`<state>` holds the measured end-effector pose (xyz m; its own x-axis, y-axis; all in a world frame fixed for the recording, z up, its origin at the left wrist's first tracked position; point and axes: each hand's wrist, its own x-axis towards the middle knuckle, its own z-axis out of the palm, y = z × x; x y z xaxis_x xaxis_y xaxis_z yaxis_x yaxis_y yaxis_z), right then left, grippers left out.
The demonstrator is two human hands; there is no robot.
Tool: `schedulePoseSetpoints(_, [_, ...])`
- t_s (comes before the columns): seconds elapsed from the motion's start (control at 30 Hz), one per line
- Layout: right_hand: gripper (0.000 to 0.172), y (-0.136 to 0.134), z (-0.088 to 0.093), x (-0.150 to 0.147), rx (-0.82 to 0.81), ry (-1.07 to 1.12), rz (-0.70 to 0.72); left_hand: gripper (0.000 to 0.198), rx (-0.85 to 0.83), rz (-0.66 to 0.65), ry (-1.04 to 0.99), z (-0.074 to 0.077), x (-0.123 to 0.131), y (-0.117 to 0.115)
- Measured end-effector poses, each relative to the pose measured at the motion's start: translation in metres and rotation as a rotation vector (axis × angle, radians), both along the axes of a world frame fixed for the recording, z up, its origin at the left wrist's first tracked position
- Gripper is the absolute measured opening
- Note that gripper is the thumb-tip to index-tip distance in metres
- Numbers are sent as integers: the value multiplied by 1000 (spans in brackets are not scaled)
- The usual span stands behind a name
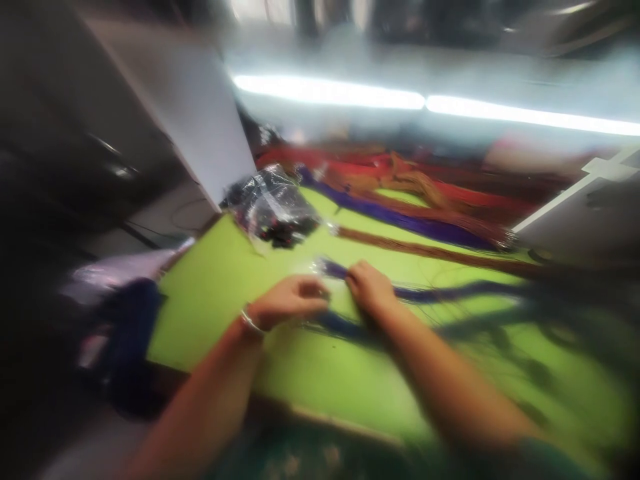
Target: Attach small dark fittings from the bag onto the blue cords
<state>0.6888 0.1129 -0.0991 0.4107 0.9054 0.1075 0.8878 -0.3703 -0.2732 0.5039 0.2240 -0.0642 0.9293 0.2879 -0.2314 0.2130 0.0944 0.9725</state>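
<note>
A bundle of blue wires [450,293] runs across the green tabletop. My right hand [371,287] is closed around it near its left end, where small pale, shiny tips [318,267] stick out. Just left of it, my left hand [290,300] has its fingers curled toward the thumb in a pinch; blur hides anything between them. A bracelet [251,321] circles my left wrist. Below the hands lies a second blue bundle [345,327], partly covered by my right hand and forearm.
A clear plastic bag [275,203] with dark and red small parts lies at the back left. Brown wires [415,245], a purple-blue bundle [395,217] and red wires [460,190] stretch behind. A white panel [200,113] stands at the left of the green tabletop [200,300].
</note>
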Motion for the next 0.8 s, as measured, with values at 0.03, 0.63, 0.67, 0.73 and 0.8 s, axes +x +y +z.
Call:
schedulePoseSetpoints(0.03, [16,0,-1,0,-4,-6,9,30,-1,-30,12,-1,0,-1])
schedulePoseSetpoints(0.63, [16,40,24,-8,-12,26,101,25,112,-282,-10,-1,7,-21])
schedulePoseSetpoints(0.67, [16,45,20,-8,-33,23,89,27,106,-271,-8,-1,7,-21])
schedulePoseSetpoints(0.73, [17,51,12,-7,-41,23,64,27,88,-248,-10,-2,9,-21])
schedulePoseSetpoints(0.8, [17,53,10,-5,8,46,48,27,62,-220,-27,-3,10,-20])
